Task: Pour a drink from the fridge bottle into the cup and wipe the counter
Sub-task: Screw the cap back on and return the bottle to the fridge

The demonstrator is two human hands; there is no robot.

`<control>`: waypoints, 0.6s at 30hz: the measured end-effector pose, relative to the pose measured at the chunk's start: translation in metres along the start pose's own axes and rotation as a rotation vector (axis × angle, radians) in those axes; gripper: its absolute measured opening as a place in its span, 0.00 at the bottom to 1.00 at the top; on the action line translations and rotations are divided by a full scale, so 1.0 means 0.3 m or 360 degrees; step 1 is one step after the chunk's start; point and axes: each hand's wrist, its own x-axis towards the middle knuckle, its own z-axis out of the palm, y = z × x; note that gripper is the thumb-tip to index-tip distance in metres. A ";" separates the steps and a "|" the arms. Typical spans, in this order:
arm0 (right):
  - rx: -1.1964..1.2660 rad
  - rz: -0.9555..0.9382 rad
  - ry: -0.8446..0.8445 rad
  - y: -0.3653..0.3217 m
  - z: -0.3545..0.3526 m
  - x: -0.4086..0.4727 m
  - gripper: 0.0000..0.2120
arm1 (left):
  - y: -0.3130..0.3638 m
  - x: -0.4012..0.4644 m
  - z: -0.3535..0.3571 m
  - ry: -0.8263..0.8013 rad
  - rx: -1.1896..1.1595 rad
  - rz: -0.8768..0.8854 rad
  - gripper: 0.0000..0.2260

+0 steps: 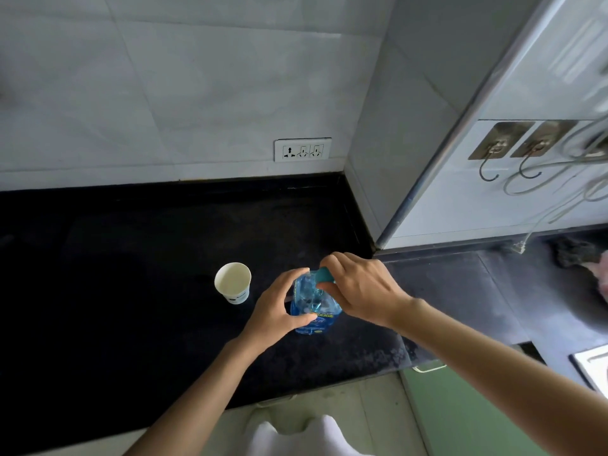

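A clear blue plastic bottle (312, 304) with a teal cap (324, 275) stands upright on the black counter (148, 274). My left hand (279, 311) wraps around the bottle's body from the left. My right hand (358, 287) comes from the right, its fingers closed on the cap. A white paper cup (233, 282) stands upright and looks empty, a short way left of the bottle, apart from both hands.
A socket plate (302, 149) sits on the tiled wall behind the counter. A white fridge side with metal hooks (493, 159) rises at the right. A dark cloth (575, 255) lies on the lower grey counter at far right. The counter's front edge runs below my forearms.
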 end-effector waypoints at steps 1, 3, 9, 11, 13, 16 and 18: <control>0.0007 0.0137 0.0055 -0.025 0.014 -0.006 0.17 | 0.001 0.000 0.000 0.0002 -0.0002 -0.0009 0.34; 0.0078 0.0393 0.0165 -0.069 0.034 -0.011 0.17 | 0.000 0.001 -0.004 -0.0008 -0.0001 -0.0022 0.34; 0.0202 0.0293 0.0151 -0.041 -0.001 -0.010 0.19 | 0.006 0.008 -0.026 -0.0097 0.0052 -0.0020 0.34; 0.0133 0.0009 -0.0016 0.002 -0.024 0.003 0.21 | 0.008 0.010 -0.024 -0.0087 0.0058 -0.0013 0.34; 0.0057 -0.0239 -0.0175 0.036 -0.046 0.021 0.19 | 0.008 0.010 -0.021 -0.0076 0.0065 -0.0005 0.34; -0.0034 -0.0401 -0.0245 0.047 -0.067 0.042 0.16 | 0.006 0.009 -0.017 -0.0056 0.0096 -0.0005 0.34; -0.0033 -0.0385 -0.0236 0.040 -0.064 0.046 0.17 | 0.007 0.012 -0.019 -0.0049 0.0116 -0.0016 0.34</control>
